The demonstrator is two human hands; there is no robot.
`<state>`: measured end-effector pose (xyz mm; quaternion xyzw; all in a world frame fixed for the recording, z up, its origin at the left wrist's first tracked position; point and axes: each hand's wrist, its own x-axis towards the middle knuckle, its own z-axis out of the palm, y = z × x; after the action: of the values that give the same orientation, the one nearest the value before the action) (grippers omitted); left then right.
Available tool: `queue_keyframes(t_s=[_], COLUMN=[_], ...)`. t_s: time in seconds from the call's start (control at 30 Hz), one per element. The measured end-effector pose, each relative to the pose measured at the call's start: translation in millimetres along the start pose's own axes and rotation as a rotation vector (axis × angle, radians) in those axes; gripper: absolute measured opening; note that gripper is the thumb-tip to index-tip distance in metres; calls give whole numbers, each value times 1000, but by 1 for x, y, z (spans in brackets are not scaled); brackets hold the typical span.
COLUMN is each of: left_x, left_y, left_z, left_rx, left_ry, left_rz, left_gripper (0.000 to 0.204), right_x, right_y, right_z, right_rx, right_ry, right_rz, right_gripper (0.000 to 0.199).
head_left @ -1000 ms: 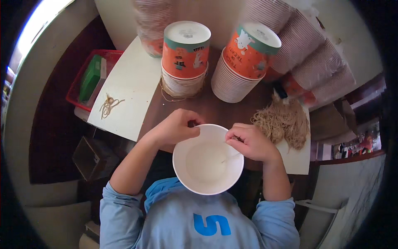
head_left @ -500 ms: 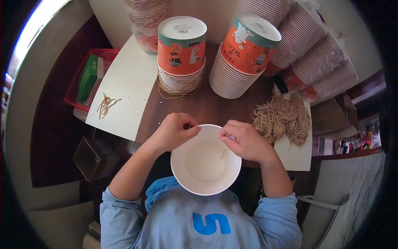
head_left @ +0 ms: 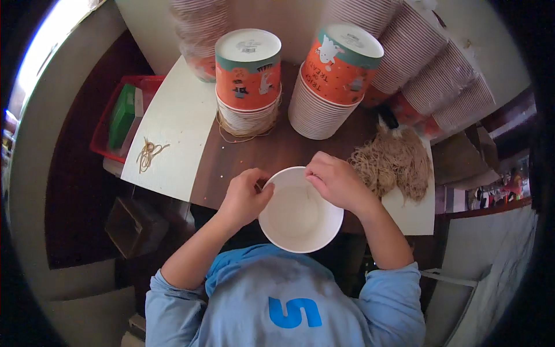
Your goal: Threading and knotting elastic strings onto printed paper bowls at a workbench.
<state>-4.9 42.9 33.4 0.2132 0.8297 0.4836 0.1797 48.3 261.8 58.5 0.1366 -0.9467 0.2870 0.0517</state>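
A paper bucket (head_left: 300,222), white inside, is held in front of my body with its open mouth toward me. My left hand (head_left: 247,198) grips its rim at the upper left, fingers curled. At the upper right of the rim, my right hand (head_left: 335,182) pinches a thin cord, its fingertips touching the edge. A faint strand of that cord shows inside the bucket just below the fingers; the rest is hidden behind the hand.
Nested paper buckets (head_left: 248,81) stand upside down, with loose cord looped round their base. Another stack (head_left: 338,75) is beside them, and wrapped stacks (head_left: 442,81) lean at right. A tan cord heap (head_left: 396,162) and a small cord bundle (head_left: 150,155) lie on the table.
The bucket has shifted to the right and slightly away from me. Both hands have moved with it, and less of the strand inside shows now.
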Motion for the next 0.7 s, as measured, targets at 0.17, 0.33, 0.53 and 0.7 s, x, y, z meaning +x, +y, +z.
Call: queue_keyframes(t_s=[0.17,0.33,0.53,0.7], left_x=[-2,-1,-8,-20], left_y=[-4,-2,-14,-13], left_z=[5,13,6,2], left_rx=[166,211,-153,-391], left_ry=[165,198,119,61], left_rz=[9,65,-43,-116], left_gripper=[19,25,27,21], right_x=[-4,-11,-8,-11], right_y=[-28,-35,-22,-26], right_z=[6,20,24,22], right_rx=[37,131,240,190], right_ry=[163,122,91,89], right_rz=[42,84,274,260], right_gripper=[7,8,9,13])
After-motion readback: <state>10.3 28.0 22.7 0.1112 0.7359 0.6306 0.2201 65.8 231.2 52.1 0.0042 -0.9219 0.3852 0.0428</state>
